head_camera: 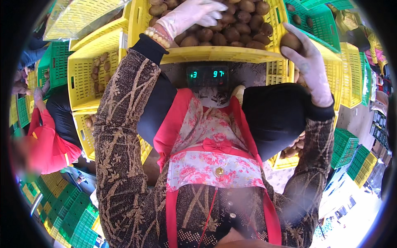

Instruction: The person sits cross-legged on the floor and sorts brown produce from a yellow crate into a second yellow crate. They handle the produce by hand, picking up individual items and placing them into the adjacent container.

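A yellow plastic crate [217, 55] full of brown kiwifruit [231, 33] stands in front of me. My left hand [192, 16], in a thin pale glove with a beaded bracelet at the wrist, reaches over the left part of the pile. Its fingers are stretched and somewhat apart, and no fruit shows in them. At the crate's right rim, my right hand [308, 60], also gloved, holds one kiwifruit [291, 42] between thumb and fingers. Below the crate's near wall, a scale display [207, 74] shows lit green digits.
Yellow crates with some kiwifruit stand to my left [90, 90] and beside my right knee [283, 162]. A green crate [316, 29] with a few fruits lies at upper right. A person in red [55, 145] sits at left. Stacked crates [66, 214] fill the lower left.
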`<state>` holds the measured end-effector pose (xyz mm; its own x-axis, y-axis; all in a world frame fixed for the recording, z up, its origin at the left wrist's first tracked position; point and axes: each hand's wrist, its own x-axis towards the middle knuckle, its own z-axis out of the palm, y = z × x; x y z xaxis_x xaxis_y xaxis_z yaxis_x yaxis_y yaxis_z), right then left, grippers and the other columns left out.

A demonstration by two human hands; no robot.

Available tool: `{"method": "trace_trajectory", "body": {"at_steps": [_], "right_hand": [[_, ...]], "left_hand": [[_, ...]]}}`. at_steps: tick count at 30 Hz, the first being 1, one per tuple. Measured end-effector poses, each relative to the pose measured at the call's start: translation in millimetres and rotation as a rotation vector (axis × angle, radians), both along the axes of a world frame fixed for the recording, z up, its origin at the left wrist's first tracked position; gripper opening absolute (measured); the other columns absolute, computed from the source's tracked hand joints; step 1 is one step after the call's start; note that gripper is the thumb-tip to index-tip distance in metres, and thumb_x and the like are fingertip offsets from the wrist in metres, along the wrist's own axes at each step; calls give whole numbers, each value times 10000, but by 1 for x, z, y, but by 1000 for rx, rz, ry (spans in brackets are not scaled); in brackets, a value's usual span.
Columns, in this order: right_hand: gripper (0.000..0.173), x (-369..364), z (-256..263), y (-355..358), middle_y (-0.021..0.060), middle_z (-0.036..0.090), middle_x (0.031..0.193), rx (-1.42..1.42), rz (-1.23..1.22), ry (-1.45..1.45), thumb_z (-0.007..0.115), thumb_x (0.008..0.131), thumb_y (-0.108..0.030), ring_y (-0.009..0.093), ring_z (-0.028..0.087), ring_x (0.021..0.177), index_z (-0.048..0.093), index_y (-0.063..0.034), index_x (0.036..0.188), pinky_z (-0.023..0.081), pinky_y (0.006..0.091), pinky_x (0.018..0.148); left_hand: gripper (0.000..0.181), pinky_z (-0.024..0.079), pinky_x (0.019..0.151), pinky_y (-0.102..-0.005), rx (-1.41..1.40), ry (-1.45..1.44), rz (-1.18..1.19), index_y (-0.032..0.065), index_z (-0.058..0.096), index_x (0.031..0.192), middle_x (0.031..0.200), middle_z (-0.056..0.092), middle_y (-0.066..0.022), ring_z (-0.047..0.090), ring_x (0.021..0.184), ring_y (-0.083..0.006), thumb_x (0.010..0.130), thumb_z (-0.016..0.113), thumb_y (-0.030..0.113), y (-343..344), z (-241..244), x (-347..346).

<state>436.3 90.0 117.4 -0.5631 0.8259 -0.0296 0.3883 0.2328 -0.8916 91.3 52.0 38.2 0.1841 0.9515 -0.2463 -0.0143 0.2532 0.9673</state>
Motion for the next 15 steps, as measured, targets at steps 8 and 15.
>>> {"method": "trace_trajectory", "body": {"at_steps": [8, 15], "right_hand": [[552, 186, -50, -28, 160, 673, 1297, -52, -306, -354, 719, 926, -136, 215, 639, 1181, 557, -8, 1439, 506, 327, 1011], [600, 335, -86, -148, 207, 699, 1205, -365, -400, -783, 706, 917, -249, 247, 689, 1088, 548, 11, 1434, 533, 352, 949]], "left_hand": [[450, 528, 827, -316, -186, 710, -200, 82, 702, 1286, 1121, 717, -42, 612, 921, -156, 978, 676, 409, 11, -75, -39], [682, 493, 1023, -447, -149, 1201, -411, 26, 686, 1280, 1259, 694, -221, 640, 1197, -390, 841, 717, 547, 24, -94, 7]]}}
